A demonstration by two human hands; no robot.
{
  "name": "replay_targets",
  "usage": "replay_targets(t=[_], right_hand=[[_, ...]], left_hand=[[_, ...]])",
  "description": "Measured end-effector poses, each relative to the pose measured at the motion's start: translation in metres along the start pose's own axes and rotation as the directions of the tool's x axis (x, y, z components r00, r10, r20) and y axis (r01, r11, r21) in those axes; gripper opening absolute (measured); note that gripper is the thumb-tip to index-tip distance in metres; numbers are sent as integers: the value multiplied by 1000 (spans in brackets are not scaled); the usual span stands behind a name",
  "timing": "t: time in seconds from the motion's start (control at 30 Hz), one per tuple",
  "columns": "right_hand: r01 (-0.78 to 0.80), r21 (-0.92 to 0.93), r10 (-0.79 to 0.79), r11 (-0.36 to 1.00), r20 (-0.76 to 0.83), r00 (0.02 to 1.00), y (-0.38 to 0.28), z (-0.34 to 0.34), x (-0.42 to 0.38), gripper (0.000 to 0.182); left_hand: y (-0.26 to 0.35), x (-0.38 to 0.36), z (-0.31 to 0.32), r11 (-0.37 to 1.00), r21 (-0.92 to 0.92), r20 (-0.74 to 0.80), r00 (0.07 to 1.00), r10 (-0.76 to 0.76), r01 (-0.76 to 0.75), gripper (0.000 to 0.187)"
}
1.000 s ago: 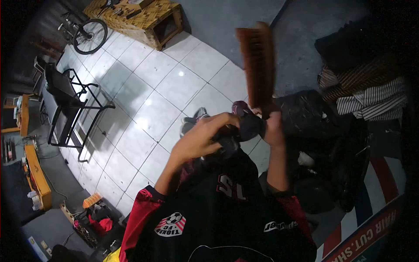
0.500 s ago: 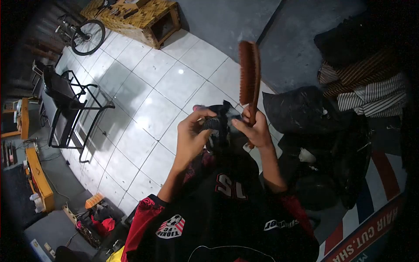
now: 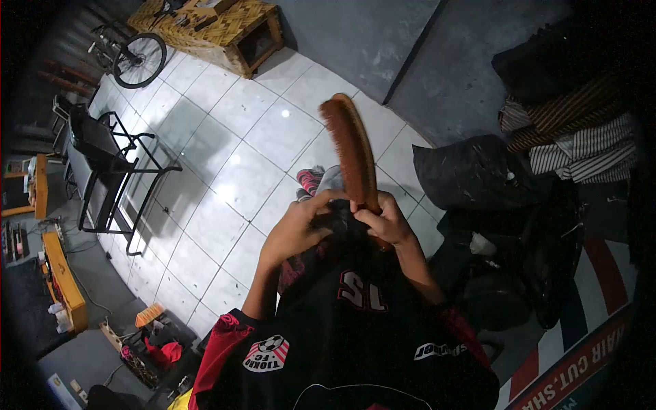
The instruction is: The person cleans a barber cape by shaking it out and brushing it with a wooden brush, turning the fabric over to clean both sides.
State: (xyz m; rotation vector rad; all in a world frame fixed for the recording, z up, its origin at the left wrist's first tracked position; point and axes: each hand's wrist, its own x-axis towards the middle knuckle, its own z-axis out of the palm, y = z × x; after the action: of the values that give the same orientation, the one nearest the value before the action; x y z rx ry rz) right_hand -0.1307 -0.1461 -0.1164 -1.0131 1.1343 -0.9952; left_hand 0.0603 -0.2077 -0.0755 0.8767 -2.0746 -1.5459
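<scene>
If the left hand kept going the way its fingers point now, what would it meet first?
Probably the right hand, which grips the brush handle; the left hand points right toward it over a dark item. Depth is unclear.

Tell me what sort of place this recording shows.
Probably a small barbershop or its forecourt: a red, white and blue striped sign reading "HAIR CUT" lies at lower right, the right hand grips a long brown bristle brush, and striped cloths are piled beside the white tiled floor.

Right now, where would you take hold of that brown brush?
Probably by its handle at the lower end, where the right hand already wraps it. The brush stands nearly upright, bristle head up and tilted left, so come from below, clear of the bristles.
</scene>
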Motion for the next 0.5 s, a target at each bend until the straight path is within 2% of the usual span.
replay_targets(t=[0.03,0.07,0.17,0.27,0.33,0.43,0.5], right_hand=[[-29,62,29,998,13,1000,2,1,-1,13],[9,39,-10,999,22,1000,5,3,-1,13],[129,-6,-129,992,25,991,5,12,0,18],[217,-81,-219,973,-14,976,-10,15,1,28],[226,-210,-237,951,-24,971,-4,13,0,34],[210,-221,-229,953,-66,971,3,22,4,41],[255,-499,-337,828,-79,938,2,28,7,49]], left_hand=[[-6,-2,0,998,37,49,998,-49,48,51],[-8,-4,0,993,76,93,991,-100,93,53],[-3,-9,-4,992,82,12,995,-98,97,49],[-28,-13,-5,986,95,-89,987,-131,140,43],[-26,-14,-6,977,147,-134,982,-136,156,40],[-18,-14,3,961,214,-234,964,-124,176,36],[-13,-14,9,958,204,-319,939,-129,201,34]])
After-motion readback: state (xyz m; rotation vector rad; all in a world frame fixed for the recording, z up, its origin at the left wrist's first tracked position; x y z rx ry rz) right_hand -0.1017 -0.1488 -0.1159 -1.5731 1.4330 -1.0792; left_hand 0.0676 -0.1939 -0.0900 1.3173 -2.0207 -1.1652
